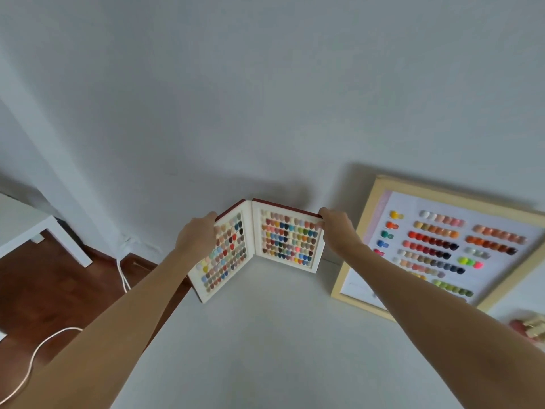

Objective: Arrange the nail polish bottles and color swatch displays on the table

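both hands (pixel 197 235) (pixel 336 228) grip an open swatch book (pixel 283 240) on white table (pixel 265 335) by wall (pixel 265 98).

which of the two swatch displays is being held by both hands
The folding swatch book, standing open in a V at the table's back edge, with the left hand and right hand gripping its outer edges. The framed swatch board leans against the wall untouched.

Open swatch book (pixel 256 246) upright beside framed swatch board (pixel 436 246)
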